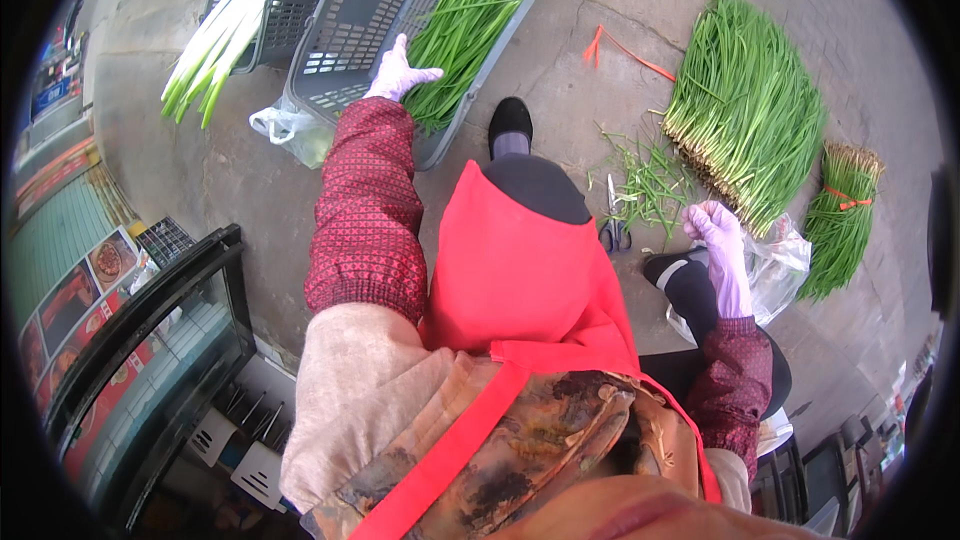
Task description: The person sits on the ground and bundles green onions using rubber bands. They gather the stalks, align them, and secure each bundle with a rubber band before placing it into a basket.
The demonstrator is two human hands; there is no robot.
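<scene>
My left hand (pixel 403 73), in a thin lilac glove, reaches into a grey plastic basket (pixel 322 64). Its fingers are spread, with the thumb against a heap of green garlic chives (pixel 469 37) lying in the basket. Low on the right, my right hand (pixel 714 234), gloved alike, has its fingers curled in; no object shows in them. Just beyond it a big loose pile of chives (pixel 750 105) lies on the ground, cut ends towards me. Scissors (pixel 614 217) with dark handles rest beside scattered chive trimmings (pixel 652 180).
A tied chive bundle (pixel 844 217) lies at far right, near a clear plastic bag (pixel 776 262). An orange-red tie (pixel 630 52) trails from the pile. Upper left, long scallions (pixel 225 34) lean over a second basket (pixel 289 15). A black-framed glass panel (pixel 232 300) stands left.
</scene>
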